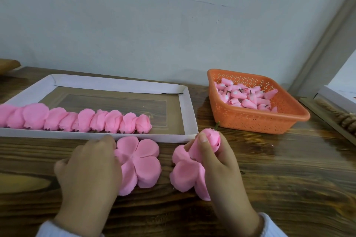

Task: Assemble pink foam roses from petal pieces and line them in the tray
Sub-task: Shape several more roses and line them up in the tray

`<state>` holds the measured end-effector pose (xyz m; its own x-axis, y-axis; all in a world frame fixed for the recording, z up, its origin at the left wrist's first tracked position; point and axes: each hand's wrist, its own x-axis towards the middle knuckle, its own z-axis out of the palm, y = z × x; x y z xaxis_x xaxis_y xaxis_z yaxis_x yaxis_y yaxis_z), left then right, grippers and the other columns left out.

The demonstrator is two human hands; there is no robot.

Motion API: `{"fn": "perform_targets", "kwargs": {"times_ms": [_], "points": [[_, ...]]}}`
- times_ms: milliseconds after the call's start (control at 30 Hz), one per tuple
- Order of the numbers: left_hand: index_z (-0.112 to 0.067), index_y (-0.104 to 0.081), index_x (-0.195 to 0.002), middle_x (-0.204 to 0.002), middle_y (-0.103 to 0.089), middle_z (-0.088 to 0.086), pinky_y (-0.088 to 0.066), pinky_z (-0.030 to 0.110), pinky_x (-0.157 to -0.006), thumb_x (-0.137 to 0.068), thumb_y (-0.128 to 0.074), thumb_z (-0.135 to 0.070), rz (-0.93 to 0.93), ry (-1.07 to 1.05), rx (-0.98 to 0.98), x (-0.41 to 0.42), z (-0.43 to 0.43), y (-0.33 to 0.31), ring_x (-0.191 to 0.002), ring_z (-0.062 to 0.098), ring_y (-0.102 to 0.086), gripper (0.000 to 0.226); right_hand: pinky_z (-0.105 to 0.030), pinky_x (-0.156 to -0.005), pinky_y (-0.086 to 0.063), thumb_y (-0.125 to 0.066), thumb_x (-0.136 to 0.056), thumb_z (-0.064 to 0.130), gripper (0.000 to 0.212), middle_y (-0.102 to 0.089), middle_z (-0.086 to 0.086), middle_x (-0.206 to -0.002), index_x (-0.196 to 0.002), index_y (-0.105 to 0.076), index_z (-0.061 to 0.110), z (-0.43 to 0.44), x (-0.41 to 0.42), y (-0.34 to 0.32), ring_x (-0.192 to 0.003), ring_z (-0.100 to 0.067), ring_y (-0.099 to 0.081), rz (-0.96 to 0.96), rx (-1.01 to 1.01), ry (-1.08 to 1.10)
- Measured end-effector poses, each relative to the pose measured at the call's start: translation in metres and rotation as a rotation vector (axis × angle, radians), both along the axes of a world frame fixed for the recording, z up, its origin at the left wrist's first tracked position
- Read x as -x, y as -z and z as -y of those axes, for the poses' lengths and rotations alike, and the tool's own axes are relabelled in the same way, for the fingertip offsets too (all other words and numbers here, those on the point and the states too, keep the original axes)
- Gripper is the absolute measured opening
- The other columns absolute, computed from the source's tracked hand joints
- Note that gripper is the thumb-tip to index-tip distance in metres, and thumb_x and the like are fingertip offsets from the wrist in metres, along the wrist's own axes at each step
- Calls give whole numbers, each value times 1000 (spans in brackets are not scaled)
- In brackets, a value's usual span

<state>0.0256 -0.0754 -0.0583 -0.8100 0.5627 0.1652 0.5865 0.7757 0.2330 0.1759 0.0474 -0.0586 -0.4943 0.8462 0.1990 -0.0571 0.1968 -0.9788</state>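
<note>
My right hand (221, 163) grips a pink foam rose bud (211, 137) with a dark stem poking up, just in front of the tray's near right corner. Under it lies a stack of pink petal pieces (185, 173). My left hand (90, 169) rests palm down on the left side of another flat petal stack (142, 161), fingers spread on it. The white cardboard tray (189, 106) holds a row of several finished pink roses (86, 120) along its near edge.
An orange perforated basket (289, 113) at the right rear holds several pink buds (244, 96). A white box and a brown braided item (344, 119) lie at the far right. A grey wall stands behind the wooden table (289, 179).
</note>
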Motion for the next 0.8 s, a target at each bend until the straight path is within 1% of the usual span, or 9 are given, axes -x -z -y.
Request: {"fn": "perform_targets", "kwargs": {"times_ms": [33,67,167,267,300,433,500,633,800], "points": [[-29,-54,-109,-100,-55,-4,-43,40,-81,-91,-53,-27,-23,-8,1,-4,-14,-1,-96,18,-55,19,-23,-68,-48,-49,-83,46,36,-63,-12,-84,-84,-62,12,0,0,1,-83,-26,-60,4,-1,-2],[-29,-53,-109,-101,-53,-4,-43,41,-80,-90,-53,-27,-53,-22,-63,-4,-14,0,-97,19,-54,19,-22,-67,-48,-49,-83,46,36,-63,-11,-84,-84,-62,12,0,0,1,-83,-25,-60,8,0,-5],[-29,-53,-109,-95,-52,-5,-42,40,-79,-91,-53,-28,-4,-33,5,-1,-14,-9,-90,16,-52,19,-19,-66,-47,-49,-82,47,35,-63,-9,-83,-83,-63,15,-1,-1,2,-81,-22,-60,16,10,-16],[-26,-47,-123,-104,-58,-1,-42,41,-80,-90,-55,-29,-48,-39,-49,0,-16,-5,-99,21,-56,34,-17,-65,-46,-49,-82,48,35,-62,-9,-82,-82,-63,15,-1,0,1,-78,-19,-59,13,13,-16],[-25,-46,-126,-107,-58,0,-44,42,-82,-91,-54,-30,-17,-61,-36,-1,-17,-7,-101,22,-56,36,-17,-65,-46,-49,-82,48,35,-62,-9,-82,-82,-63,16,-1,0,1,-78,-19,-59,12,16,-18],[-29,-56,-114,-102,-56,-4,-45,40,-86,-94,-48,-32,39,-75,-3,-2,-16,-12,-94,16,-55,22,-15,-65,-46,-49,-82,47,35,-64,-11,-86,-84,-63,15,-1,0,2,-82,-22,-60,11,20,-28],[-30,-56,-113,-102,-55,-4,-44,41,-86,-94,-50,-30,28,-63,-28,-3,-16,-13,-96,16,-55,20,-15,-65,-46,-50,-82,46,36,-64,-11,-86,-85,-63,13,-1,0,2,-80,-20,-60,3,25,-33],[-30,-53,-114,-107,-54,-4,-44,39,-85,-94,-51,-31,18,-70,-9,-5,-14,-15,-103,16,-53,20,-10,-64,-45,-58,-88,49,39,-65,5,-74,-85,-62,10,0,2,0,-69,0,-60,-32,50,-45],[-32,-55,-101,-101,-55,-7,-41,38,-87,-94,-50,-35,-13,-69,21,-6,-15,-18,-100,15,-52,9,-8,-63,-43,-52,-94,28,26,-64,12,-68,-87,-61,5,-1,2,1,-66,4,-58,-41,41,-72]]}}
